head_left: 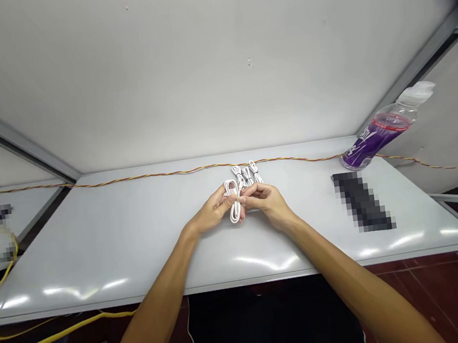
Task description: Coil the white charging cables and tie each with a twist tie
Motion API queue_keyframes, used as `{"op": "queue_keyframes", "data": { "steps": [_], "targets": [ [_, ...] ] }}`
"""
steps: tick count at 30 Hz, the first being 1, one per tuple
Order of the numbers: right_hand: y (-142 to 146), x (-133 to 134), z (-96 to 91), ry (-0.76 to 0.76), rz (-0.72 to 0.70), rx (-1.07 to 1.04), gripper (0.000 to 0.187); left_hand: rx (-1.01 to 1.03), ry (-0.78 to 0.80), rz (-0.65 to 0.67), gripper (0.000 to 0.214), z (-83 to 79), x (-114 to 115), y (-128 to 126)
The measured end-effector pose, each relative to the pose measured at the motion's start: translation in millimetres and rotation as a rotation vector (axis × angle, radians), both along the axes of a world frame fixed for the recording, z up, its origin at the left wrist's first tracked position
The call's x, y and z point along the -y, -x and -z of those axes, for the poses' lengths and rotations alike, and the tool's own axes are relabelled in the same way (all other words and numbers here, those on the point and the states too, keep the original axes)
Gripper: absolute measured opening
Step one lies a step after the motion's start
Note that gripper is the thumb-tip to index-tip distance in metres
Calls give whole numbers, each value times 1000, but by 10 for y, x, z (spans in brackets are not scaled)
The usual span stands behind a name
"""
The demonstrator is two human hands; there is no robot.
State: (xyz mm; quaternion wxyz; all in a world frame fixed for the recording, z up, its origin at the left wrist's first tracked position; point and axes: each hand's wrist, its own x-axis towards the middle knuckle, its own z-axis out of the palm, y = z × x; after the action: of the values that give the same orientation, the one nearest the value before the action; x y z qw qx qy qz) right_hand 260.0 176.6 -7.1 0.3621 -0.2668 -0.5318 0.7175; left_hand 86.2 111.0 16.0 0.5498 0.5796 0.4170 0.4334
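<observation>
Both hands meet over the middle of the white table (pixel 96 249). My left hand (pixel 213 211) has its fingers closed round a coiled white cable (pixel 233 200), whose loop hangs below the fingers. My right hand (pixel 266 199) pinches the same coil at its middle from the right side. Just behind the hands lie two or three more bundled white cables (pixel 247 173) on the table top.
A twisted red-and-yellow wire (pixel 141 176) runs along the table's back edge. A purple-labelled plastic bottle (pixel 378 133) stands at the back right, with a dark blurred flat object (pixel 363 200) before it. Yellow cable (pixel 45 339) trails over the floor at the left. A white wall rises behind.
</observation>
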Motion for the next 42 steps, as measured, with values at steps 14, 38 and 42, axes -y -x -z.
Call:
{"op": "queue_keyframes", "data": {
  "steps": [14, 38, 42],
  "targets": [
    [-50, 38, -139, -2, -219, 23, 31, 28, 26, 53, 53, -24, 5, 5],
    [-124, 35, -169, -63, -395, 90, 35, 103, 160, 194, 56, -45, 45, 64],
    [-152, 4, -166, -77, -418, 114, 32, 89, 195, 182, 56, -59, 44, 61]
  ]
}}
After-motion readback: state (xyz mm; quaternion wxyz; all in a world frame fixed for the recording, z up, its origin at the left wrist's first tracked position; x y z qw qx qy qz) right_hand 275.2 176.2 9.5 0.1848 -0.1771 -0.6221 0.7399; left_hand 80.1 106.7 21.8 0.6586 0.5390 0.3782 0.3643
